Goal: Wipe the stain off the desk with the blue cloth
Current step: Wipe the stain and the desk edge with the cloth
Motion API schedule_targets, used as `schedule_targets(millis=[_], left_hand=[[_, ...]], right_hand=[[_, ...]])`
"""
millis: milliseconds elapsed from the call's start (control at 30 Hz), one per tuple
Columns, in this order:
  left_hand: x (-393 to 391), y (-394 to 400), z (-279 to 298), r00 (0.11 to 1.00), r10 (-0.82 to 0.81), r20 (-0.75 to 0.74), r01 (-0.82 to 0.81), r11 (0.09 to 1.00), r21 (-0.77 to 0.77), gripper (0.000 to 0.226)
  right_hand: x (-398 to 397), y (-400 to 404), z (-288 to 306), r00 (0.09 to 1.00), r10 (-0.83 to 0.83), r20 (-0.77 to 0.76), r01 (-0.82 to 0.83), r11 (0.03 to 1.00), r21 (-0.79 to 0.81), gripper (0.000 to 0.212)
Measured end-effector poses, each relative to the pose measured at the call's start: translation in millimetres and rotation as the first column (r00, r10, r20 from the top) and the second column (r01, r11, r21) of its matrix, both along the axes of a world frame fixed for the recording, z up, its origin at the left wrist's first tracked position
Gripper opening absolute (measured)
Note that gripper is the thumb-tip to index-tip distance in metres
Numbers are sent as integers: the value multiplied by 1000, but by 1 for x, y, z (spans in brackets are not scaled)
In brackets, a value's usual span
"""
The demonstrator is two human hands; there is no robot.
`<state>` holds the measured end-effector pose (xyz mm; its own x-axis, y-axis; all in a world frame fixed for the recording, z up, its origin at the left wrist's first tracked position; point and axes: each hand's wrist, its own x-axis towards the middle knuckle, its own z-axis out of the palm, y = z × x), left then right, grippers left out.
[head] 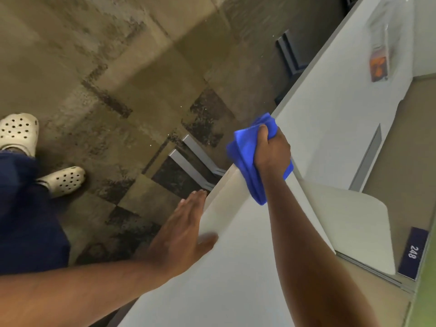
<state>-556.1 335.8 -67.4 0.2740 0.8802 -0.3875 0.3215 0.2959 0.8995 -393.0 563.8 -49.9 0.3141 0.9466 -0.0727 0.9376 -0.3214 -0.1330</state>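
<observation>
The view is tilted, so the white desk point(236, 279) runs from bottom centre to top right. My right hand point(272, 152) grips a bunched blue cloth point(245, 156) at the desk's near edge, with part of the cloth hanging down over the edge. My left hand point(181, 232) lies flat with fingers straight against the desk's edge lower down, thumb resting on the top surface. I cannot make out a stain on the desk.
A clear plastic packet with an orange label point(379, 64) lies far along the desk. A partition holds a purple tag reading 248 point(412, 253). Metal desk legs point(195, 166) stand below the edge. My feet in white clogs point(18, 133) are on the mottled carpet.
</observation>
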Motion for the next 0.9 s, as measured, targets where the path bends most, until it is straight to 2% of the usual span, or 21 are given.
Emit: schedule_targets(millis=[167,200,333,433,533,600,733,800,900], left_hand=[[-2,-2,-4,997,-15,-70,18,999,41,100],[-1,-3,-6,998,1,-70,4,997,73,101],[0,-4,-12,999,-4,-33,6,998,66,103],[2,-5,-12,998,-8,-59,7,1000,-8,107],[5,-4,-13,997,22,-71,-28,996,-83,112],[5,-5,-14,997,26,-75,-33,995,-96,114],[3,-3,-8,997,31,-71,-40,993,-116,115],[2,-1,-4,998,25,-61,-34,990,-136,114],[1,0,-2,997,46,-58,-54,987,-150,113]], right_hand=[[-24,4,-1,997,-76,24,75,997,18,20],[-29,0,-2,996,-78,33,78,997,18,23],[-42,-36,-4,999,23,46,-19,996,-85,74],[-49,-73,-3,993,119,-6,-118,977,-176,77],[-46,-92,-1,962,267,54,-249,943,-220,64],[-33,-78,3,882,463,92,-429,867,-252,53],[-8,-25,12,627,776,64,-739,619,-266,31],[-10,-10,15,532,842,88,-797,533,-285,28],[-21,-3,17,500,839,213,-721,540,-435,42]])
